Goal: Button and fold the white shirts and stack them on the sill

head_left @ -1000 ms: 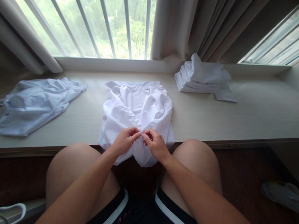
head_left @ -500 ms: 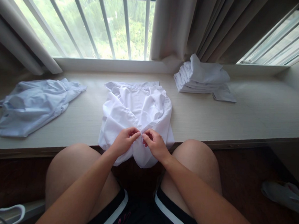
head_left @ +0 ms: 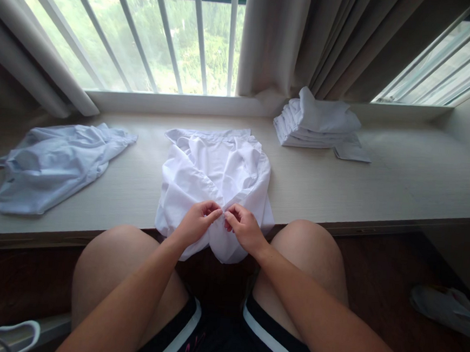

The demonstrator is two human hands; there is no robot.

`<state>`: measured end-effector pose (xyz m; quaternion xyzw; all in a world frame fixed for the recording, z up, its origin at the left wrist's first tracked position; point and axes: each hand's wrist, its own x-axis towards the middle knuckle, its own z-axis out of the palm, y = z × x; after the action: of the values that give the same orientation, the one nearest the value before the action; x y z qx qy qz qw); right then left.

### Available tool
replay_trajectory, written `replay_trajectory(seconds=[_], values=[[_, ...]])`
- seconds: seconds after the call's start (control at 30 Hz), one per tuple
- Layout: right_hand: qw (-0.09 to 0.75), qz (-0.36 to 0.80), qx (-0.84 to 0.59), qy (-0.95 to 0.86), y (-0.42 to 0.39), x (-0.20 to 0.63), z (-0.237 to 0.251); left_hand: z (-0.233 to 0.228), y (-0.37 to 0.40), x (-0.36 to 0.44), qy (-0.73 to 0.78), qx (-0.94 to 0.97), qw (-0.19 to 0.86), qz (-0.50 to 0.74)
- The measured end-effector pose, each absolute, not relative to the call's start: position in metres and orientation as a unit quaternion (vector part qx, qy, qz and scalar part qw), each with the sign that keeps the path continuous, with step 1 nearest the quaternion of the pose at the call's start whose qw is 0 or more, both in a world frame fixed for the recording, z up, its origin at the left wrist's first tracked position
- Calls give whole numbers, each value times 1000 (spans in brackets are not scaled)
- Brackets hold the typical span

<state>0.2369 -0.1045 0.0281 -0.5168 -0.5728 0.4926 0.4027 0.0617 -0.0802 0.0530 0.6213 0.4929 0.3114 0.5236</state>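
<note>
White shirt [head_left: 214,182]: pinching it with closed left grip [head_left: 199,222] and right grip [head_left: 244,226]; wearing shorts [head_left: 221,346] bearing illegible pink script [head_left: 192,350] at six o'clock.

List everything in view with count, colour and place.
Spread garment: one, white, ledge centre
Crumpled garment: one, white, ledge left
Folded stack: one, white, ledge rear right
Ledge: one, pale, below windows
Windows: two, white-barred, back left and right
Greenery: uncounted, green, outside left window
Curtains: two or more, grey, beside windows
Looped object: one, white, bottom left
Bag-like object: one, pale, right floor
Floor: one, brown, below ledge
Shorts: one, black, bottom centre
Knees: two, bare, flanking hands
Left hand: one, bare, pinching spread garment
Right hand: one, bare, pinching spread garment
</note>
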Motion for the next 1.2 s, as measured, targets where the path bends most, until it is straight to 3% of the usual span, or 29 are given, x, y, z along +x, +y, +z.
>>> replay_trajectory(seconds=[1.2], values=[[409, 499, -516, -563, -105, 237, 34, 52, -77, 59, 498, 632, 513, 300]])
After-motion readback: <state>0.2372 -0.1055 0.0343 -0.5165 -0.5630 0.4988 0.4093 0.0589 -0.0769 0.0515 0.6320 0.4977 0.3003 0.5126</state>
